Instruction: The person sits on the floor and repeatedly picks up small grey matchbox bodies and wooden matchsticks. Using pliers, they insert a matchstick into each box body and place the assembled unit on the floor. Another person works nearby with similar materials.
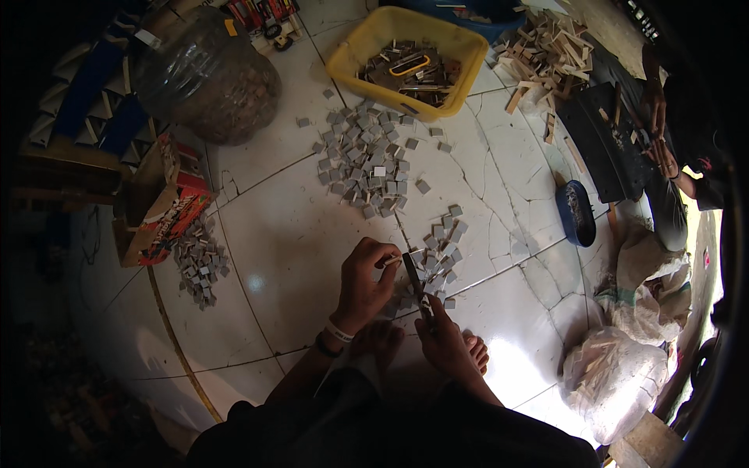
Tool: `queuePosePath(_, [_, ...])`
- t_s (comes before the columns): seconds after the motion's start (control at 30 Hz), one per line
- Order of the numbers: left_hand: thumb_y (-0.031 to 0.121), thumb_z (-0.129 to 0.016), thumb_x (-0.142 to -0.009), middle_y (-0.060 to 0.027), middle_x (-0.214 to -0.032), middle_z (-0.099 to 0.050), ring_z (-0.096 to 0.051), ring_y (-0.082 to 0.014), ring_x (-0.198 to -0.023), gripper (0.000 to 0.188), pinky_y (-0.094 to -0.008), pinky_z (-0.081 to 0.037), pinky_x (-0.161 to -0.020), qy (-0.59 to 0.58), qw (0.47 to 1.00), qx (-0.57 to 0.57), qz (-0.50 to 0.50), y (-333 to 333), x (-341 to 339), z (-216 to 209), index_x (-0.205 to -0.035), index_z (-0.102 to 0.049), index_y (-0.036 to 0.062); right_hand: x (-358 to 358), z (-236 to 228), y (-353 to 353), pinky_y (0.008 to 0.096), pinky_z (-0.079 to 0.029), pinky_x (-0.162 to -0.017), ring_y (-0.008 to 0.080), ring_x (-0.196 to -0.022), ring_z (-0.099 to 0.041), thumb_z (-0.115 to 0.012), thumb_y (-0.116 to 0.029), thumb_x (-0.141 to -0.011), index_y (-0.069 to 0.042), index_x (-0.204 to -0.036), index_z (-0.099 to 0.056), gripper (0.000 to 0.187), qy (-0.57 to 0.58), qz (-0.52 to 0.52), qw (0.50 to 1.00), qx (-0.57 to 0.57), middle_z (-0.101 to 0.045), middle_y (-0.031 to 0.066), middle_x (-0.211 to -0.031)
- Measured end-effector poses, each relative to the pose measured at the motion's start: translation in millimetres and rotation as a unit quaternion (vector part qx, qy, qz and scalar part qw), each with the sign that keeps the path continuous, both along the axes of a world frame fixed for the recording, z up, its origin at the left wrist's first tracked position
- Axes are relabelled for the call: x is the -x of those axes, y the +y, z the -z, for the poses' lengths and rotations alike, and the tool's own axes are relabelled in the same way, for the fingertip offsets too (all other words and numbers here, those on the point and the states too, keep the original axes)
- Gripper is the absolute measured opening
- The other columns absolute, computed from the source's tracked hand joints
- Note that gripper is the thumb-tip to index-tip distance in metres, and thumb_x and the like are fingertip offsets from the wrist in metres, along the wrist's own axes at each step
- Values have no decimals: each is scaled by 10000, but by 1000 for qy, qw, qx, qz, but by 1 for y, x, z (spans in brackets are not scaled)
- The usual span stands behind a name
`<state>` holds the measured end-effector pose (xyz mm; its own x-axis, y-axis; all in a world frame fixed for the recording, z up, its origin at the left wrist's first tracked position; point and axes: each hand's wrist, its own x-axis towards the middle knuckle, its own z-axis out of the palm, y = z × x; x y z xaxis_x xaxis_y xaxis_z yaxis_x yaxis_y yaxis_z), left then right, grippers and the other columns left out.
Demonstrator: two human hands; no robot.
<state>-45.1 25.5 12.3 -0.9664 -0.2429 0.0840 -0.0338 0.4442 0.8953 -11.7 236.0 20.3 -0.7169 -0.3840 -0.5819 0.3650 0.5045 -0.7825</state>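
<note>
My left hand (365, 285) pinches a small pale piece (392, 260), which looks like a wooden tile seen edge-on. In my right hand (445, 339) is a dark flat tool (411, 271) like a file; its long end points up and away, right beside the small piece. Whether the two touch I cannot tell. Small grey square tiles (441, 249) lie scattered just beyond and under the tool. A larger heap of the same tiles (363, 152) spreads farther off on the floor.
A yellow tub (341, 66) of metal tools stands at the back. Left are a clear plastic jar (211, 78), an open carton (168, 207) and another tile pile (201, 265). At right are wood offcuts (546, 51), a blue dish (576, 226), sacks (616, 374) and another person's hands (659, 132).
</note>
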Motion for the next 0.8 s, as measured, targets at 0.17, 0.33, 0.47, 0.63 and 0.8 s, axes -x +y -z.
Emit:
queuePosePath(0.17, [0,-750,-905,-123,-1106,-745,-716,-189,-1000,175,-308,-561,-893,1,987,-159,-10,-5,-4,15,-1080,-761,16,-2,8,2,348,-531,-769,207,-839,-664,-649,-232,-1043,3,-1589,-338,670,-21,12,999,48,-677,139,-991])
queuePosePath(0.33, [-19,-711,-960,-157,-1238,-753,-695,-168,-1161,255,-321,-533,-1073,-54,945,-321,-30,-1,-12,23,-1209,-737,-65,-7,14,4,351,-544,-763,216,-805,-645,-654,-270,-1043,28,-1592,-324,706,-177,74,974,124,-669,122,-946])
queuePosePath(0.47, [16,-681,-994,-157,-1112,-786,-735,-160,-1024,224,-293,-585,-939,-23,979,-190,-68,6,-20,18,-1192,-747,-65,-6,17,-13,447,-566,-778,291,-888,-696,-654,-141,-1020,-68,-1619,-318,690,19,9,1000,13,-674,199,-1030])
queuePosePath(0.63, [3,-699,-972,-181,-1029,-797,-787,-211,-942,193,-306,-614,-863,38,993,-48,-100,6,-20,15,-1147,-758,-47,12,7,-14,592,-524,-824,506,-942,-662,-599,19,-926,-108,-1538,-383,661,222,-116,950,-187,-630,294,-1035])
queuePosePath(0.8, [13,-697,-971,-184,-1015,-795,-786,-210,-936,182,-313,-613,-856,31,992,-49,-113,3,-17,16,-1126,-750,-67,19,3,-18,600,-532,-783,520,-933,-653,-590,38,-913,-119,-1532,-382,671,234,-132,945,-185,-605,288,-1045])
